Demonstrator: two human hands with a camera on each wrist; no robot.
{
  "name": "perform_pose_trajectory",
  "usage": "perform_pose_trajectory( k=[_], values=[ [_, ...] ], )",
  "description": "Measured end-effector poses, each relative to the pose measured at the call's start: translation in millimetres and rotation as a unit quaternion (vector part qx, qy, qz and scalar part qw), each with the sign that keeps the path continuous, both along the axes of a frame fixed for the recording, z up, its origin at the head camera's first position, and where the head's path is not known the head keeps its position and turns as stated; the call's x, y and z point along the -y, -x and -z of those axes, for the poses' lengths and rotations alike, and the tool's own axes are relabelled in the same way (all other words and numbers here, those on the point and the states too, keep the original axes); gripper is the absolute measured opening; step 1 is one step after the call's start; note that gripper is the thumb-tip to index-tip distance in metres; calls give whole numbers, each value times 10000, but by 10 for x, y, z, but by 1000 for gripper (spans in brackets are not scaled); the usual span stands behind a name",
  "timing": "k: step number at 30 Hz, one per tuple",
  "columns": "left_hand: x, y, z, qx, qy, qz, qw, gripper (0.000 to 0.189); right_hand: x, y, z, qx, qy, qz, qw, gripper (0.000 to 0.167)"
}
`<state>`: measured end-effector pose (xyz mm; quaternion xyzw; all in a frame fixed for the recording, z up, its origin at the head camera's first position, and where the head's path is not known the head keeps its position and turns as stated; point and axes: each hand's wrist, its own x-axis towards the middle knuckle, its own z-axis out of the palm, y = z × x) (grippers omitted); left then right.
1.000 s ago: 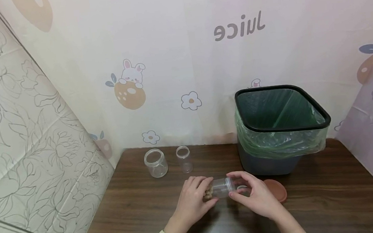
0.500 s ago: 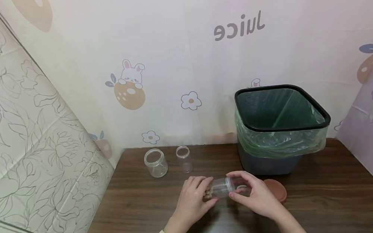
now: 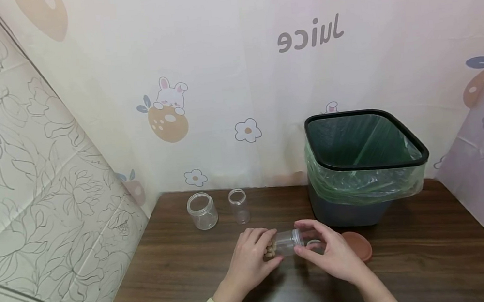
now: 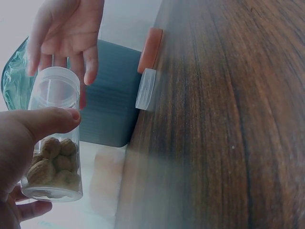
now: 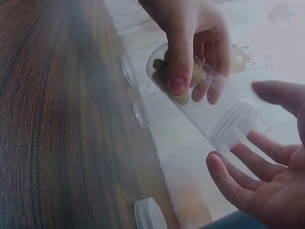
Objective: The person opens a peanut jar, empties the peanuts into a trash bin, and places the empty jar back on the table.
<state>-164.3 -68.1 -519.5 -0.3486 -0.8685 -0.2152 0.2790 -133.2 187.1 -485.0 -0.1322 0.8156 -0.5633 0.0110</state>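
Observation:
My left hand point(image 3: 249, 258) grips a clear cylindrical jar point(image 3: 285, 244) near its base, thumb across the wall in the left wrist view. The jar lies tilted on its side in the air, its base toward the left. Several peanuts in their shells point(image 4: 55, 162) are gathered at the base end. A translucent screw cap point(image 4: 58, 76) tops its other end. Around that end my right hand point(image 3: 332, 253) is spread, thumb and fingers apart; the right wrist view shows gaps between its fingertips and the cap.
On the wooden table point(image 3: 184, 278) stand a wide clear jar point(image 3: 204, 218) and a narrow one point(image 3: 241, 212) at the back left. A lined trash bin point(image 3: 361, 212) stands back right. A reddish lid point(image 3: 358, 246) and a clear lid point(image 4: 146, 89) lie near my right hand.
My right hand's thumb and fingers have loosened slightly from around the cap end. The left hand and the jar have hardly moved.

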Motion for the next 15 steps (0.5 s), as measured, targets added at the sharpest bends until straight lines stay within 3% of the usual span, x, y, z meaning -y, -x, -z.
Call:
perform_pose_trajectory(
  k=[7, 15],
  values=[
    [-2, 7, 6, -80, -6, -1, 10000, 69, 37, 5, -28, 166, -319, 230, 9991, 57],
    [-8, 4, 18, -107, -24, -37, 9999, 69, 61, 15, -54, 770, -619, 781, 9920, 55]
  ],
)
